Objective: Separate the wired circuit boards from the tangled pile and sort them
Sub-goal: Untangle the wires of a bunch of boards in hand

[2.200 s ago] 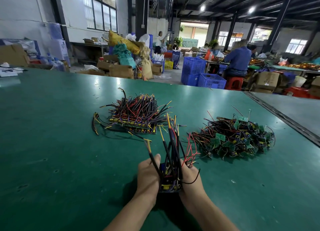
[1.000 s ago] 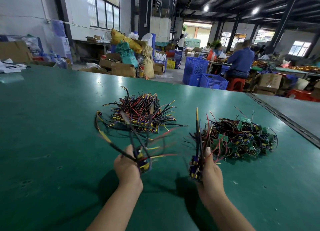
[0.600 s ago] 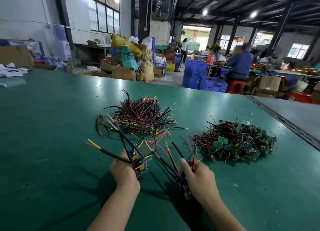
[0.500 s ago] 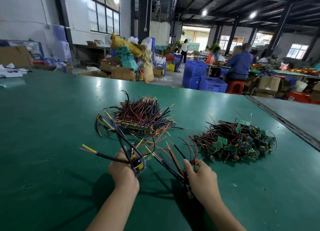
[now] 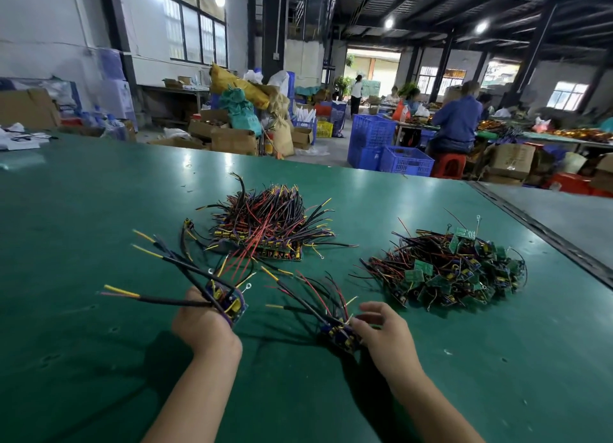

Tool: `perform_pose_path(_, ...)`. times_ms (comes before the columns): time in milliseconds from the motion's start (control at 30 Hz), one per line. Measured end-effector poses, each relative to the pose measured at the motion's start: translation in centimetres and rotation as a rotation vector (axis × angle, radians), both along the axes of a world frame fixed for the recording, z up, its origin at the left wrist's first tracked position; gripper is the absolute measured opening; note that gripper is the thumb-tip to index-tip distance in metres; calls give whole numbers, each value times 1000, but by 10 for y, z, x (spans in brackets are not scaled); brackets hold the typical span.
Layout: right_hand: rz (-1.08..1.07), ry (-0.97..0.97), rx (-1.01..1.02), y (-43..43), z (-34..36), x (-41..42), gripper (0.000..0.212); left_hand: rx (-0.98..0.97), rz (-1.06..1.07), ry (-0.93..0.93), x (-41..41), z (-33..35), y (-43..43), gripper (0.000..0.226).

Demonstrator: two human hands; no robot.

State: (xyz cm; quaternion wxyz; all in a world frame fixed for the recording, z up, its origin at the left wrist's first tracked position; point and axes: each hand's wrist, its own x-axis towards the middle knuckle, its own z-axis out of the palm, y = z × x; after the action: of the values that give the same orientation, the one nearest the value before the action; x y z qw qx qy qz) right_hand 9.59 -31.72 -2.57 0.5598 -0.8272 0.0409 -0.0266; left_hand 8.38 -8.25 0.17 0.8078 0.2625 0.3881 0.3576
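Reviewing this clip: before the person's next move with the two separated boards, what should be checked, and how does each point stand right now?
1. Left hand has a secure hold on its wired board: ok, fingers are curled round it and it is off the table.
2. Right hand grips the second board: cannot tell; its fingertips touch the board, which lies on the green table.
3. The two boards' wires are untangled from each other: ok, no crossing is visible.
4. The held board's wires are free of the sorted stack: cannot tell; red wires overlap it in this view.
5. The tangled pile is apart from both hands: ok.
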Motion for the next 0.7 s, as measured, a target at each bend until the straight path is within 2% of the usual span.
perform_pose_path(167,-164,-46,-14,-2,-4,2,8,0,33,55,-1,1,4,29)
perform_pose_path(233,-160,-66,59,-1,-5,3,5,6,4,54,0,-1,1,27)
perform_pose_path(333,85,-57,255,6,-6,1,6,60,-96,69,2,-5,-10,26)
perform_pose_path(433,323,-82,170,12,-6,-4,14,173,-210,6,0,-13,-30,27)
perform_pose_path(500,364,-149,59,14,-5,-7,15,254,-307,-25,-4,-18,-45,31)
perform_pose_path(567,371,-188,50,17,-2,-12,14,326,-373,-9,-6,-21,-59,32)
perform_pose_path(700,433,-134,290,31,4,-26,10,488,-460,40,-8,-24,-77,41)
